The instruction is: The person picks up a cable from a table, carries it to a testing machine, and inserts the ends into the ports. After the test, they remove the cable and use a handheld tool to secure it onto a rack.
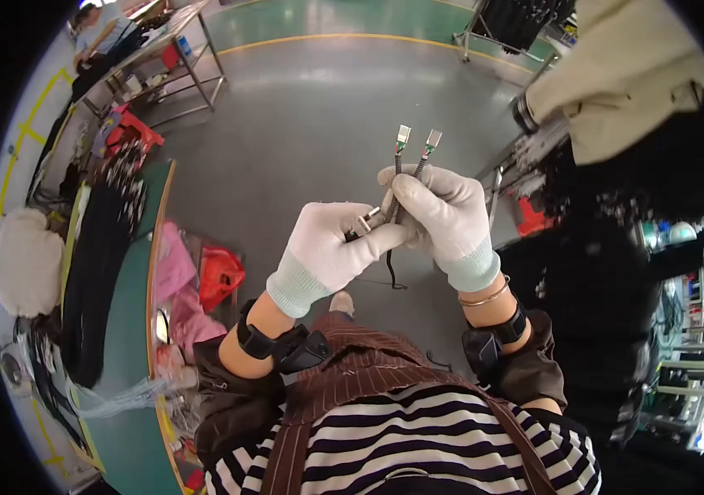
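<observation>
Both my hands wear pale work gloves and meet in front of me, above the floor. My right hand (446,210) pinches two black cables (420,167) side by side. Their ends point up and away, each with a bare metal USB-type connector (402,136) on a small green board with coloured wires. Close against it, my left hand (337,244) has its fingers closed round the lower part of the cables. A metal-tipped plug (368,219) sticks out between the left fingers. A loose black cable end hangs below the hands.
On the left stands a green-topped workbench (125,346) with black cable bundles (104,256) and clear strands. A red bag (220,276) and pink cloth are beside it. Dark hanging bundles (591,330) fill the right. A person (104,33) sits at a far-left table.
</observation>
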A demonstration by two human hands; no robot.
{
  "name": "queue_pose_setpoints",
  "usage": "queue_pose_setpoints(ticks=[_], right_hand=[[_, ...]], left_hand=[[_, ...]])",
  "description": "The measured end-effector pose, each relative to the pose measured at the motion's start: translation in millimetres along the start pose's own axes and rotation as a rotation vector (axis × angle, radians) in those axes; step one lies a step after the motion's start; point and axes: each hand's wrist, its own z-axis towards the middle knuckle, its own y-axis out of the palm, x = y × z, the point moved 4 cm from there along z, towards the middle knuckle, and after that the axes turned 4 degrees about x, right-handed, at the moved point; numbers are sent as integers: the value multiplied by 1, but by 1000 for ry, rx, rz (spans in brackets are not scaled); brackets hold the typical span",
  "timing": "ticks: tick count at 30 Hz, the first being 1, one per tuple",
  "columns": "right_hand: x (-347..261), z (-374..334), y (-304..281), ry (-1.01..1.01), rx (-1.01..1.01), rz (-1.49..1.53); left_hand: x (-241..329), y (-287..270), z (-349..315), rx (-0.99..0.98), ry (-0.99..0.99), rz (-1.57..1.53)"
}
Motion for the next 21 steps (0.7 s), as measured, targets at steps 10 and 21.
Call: queue_pose_setpoints(ticks=[10, 21], right_hand=[[-50, 380, -130, -50, 227, 271], [-92, 691, -259, -38, 58, -7]], left_hand=[[-37, -61, 443, -71, 122, -656], [-3, -31, 855, -336, 67, -1167]])
